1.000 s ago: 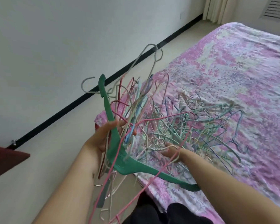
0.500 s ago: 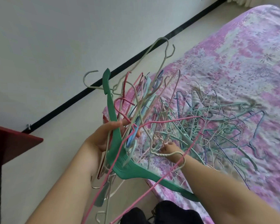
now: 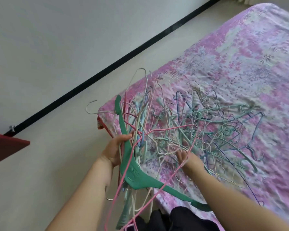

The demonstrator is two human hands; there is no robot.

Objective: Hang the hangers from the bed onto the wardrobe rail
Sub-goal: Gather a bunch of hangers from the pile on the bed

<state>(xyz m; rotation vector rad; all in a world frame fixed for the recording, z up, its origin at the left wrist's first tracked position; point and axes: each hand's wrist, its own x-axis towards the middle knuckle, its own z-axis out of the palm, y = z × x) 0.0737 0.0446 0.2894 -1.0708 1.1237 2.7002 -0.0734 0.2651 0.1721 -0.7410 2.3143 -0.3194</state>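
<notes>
My left hand (image 3: pixel 114 151) grips a bundle of hangers over the bed's near corner: a wide green plastic hanger (image 3: pixel 133 174) plus several thin pink, white and blue wire ones. To its right, my right hand (image 3: pixel 188 158) reaches into the tangled heap of wire hangers (image 3: pixel 212 129) on the bed (image 3: pixel 240 64), fingers curled round a white twisted-neck hanger (image 3: pixel 167 153). A pink wire hanger (image 3: pixel 157 194) crosses over my right wrist. No wardrobe rail shows in this view.
A dark red furniture corner (image 3: pixel 5 144) juts in at the left. Pale floor (image 3: pixel 57 164) runs between the bed and a white wall with a black skirting strip (image 3: pixel 123 59). Dark clothing (image 3: pixel 173 220) lies at the bottom edge.
The view has dropped and swung toward the bed. My left hand's bundle has lowered over the bed corner, and my right hand has pushed further into the heap.
</notes>
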